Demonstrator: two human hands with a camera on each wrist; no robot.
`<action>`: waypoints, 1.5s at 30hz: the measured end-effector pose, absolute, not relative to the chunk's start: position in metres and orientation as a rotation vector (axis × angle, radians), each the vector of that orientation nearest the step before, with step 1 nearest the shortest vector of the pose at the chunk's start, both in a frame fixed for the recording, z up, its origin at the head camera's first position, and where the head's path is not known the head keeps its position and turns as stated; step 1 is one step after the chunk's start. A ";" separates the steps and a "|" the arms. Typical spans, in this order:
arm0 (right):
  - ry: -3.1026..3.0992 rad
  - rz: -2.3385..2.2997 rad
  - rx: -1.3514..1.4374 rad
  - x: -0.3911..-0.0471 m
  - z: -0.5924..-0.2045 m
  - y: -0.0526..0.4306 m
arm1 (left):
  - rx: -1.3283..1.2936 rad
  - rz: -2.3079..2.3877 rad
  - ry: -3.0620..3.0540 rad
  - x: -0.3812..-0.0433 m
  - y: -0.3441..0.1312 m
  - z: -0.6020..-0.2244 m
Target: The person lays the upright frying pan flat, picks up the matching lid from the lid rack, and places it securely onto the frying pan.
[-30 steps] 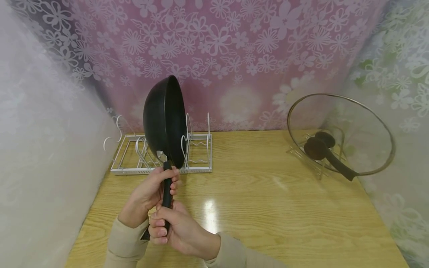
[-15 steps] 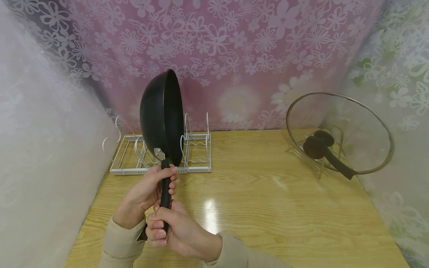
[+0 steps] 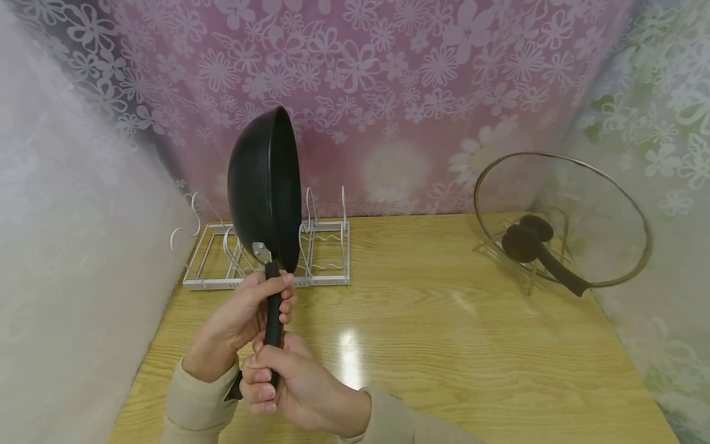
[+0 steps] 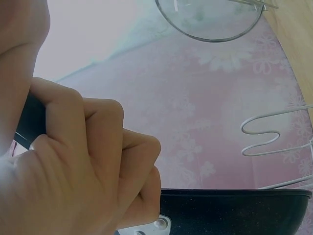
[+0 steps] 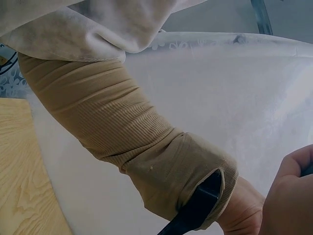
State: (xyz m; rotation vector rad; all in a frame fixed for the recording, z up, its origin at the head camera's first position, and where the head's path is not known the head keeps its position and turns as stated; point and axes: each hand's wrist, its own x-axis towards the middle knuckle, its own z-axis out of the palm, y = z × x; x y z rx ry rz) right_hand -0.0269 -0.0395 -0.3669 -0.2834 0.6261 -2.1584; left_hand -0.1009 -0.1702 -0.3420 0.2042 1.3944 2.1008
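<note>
A black wok (image 3: 255, 185) is held on edge, its open side facing right, overlapping the white wire rack (image 3: 330, 280) in the head view. My left hand (image 3: 244, 311) grips the upper part of its black handle (image 3: 273, 317), just below the metal bracket (image 3: 261, 251). Lower down, my right hand (image 3: 302, 382) wraps round the handle's end, thumb on top. In the left wrist view, curled fingers (image 4: 102, 147) sit beside the wok's rim (image 4: 234, 205). The right wrist view mostly catches a beige sleeve (image 5: 112, 112) with a black strap (image 5: 200, 205).
A glass lid (image 3: 604, 216) with a dark knob handle (image 3: 560, 271) leans in a small wire stand (image 3: 531, 280) on the right of the wooden table (image 3: 444, 345). Floral pink cloth (image 3: 388, 123) hangs behind, and pale sheets flank both sides.
The wok has risen a little and shifted slightly left over the rack. Both hands keep their grip on the handle, and the lid stays where it was.
</note>
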 end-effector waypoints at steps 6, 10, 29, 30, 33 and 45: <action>0.625 -2.142 -0.299 -0.027 -0.363 -0.038 | 0.242 2.103 1.372 -0.100 -0.171 -0.338; 0.637 -2.134 -0.311 -0.025 -0.360 -0.037 | 0.242 2.106 1.370 -0.099 -0.171 -0.336; 0.657 -2.121 -0.320 -0.021 -0.341 -0.035 | 0.293 2.100 1.382 -0.094 -0.173 -0.314; 0.654 -2.116 -0.323 -0.022 -0.340 -0.035 | 0.296 2.100 1.381 -0.094 -0.173 -0.312; 0.647 -2.104 -0.331 -0.022 -0.338 -0.035 | 0.307 2.105 1.376 -0.093 -0.173 -0.309; 0.634 -2.107 -0.371 -0.022 -0.328 -0.033 | 0.380 2.123 1.383 -0.092 -0.174 -0.300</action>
